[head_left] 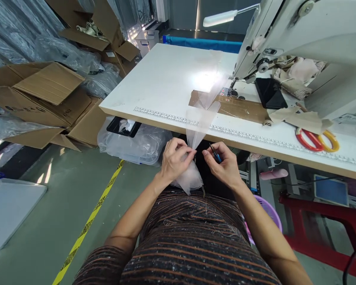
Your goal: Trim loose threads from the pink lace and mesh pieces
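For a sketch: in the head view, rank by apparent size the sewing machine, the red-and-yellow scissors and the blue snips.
sewing machine
red-and-yellow scissors
blue snips, mostly hidden in the right hand, so unsure

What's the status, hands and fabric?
Left hand pinching fabric below table edge. Right hand holds snips beside it. Nothing between hands.
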{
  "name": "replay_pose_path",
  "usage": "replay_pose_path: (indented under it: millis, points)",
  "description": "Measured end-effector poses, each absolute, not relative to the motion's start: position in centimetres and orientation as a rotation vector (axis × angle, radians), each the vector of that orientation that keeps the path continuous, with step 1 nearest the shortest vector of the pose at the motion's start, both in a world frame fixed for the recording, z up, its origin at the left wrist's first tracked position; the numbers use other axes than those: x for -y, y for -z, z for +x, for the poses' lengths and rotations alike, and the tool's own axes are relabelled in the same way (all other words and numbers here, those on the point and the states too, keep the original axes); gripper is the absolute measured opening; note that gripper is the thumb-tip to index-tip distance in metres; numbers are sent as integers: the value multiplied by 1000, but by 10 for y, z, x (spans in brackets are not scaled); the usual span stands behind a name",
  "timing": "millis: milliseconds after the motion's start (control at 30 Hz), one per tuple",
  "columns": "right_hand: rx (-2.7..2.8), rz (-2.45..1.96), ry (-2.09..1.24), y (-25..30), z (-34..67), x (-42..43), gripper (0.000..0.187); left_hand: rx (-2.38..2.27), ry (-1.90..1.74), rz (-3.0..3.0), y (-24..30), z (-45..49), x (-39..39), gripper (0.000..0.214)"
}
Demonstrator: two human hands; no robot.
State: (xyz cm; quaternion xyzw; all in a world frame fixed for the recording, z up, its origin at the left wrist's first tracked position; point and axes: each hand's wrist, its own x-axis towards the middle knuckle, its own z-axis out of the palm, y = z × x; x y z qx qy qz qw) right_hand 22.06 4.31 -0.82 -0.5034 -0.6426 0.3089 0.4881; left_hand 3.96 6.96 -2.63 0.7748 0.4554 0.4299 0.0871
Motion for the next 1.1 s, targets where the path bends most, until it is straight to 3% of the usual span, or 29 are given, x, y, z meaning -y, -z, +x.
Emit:
replay_pose_path:
  millis: [200, 367, 500, 700, 900, 1033, 1100]
  points:
    - [1504, -1439, -684, 13, 208, -43, 30, -786, -964, 2877, 15, 39, -30, 23]
    - [1491, -1492, -650, 21, 212, -36, 18, -553, -1019, 2758, 15, 36, -23, 20]
    - [1637, -1222, -859, 20, 216, -23, 17, -775, -1288, 2389, 13, 23, -54, 23]
    - [1686, -1040, -1137, 18, 213, -10, 21, -658, -935, 1866, 25, 23, -92, 51]
    - [1689, -1124, -1178, 24, 221, -17, 34, -619, -876, 1558, 35, 25, -85, 33]
    - [1654, -1255, -1186, 30, 225, -31, 58, -865, -862, 1475, 36, 18, -78, 36]
    - [1678, -1268, -1197, 33, 224, -38, 60, -940, -868, 1471, 37, 14, -76, 37]
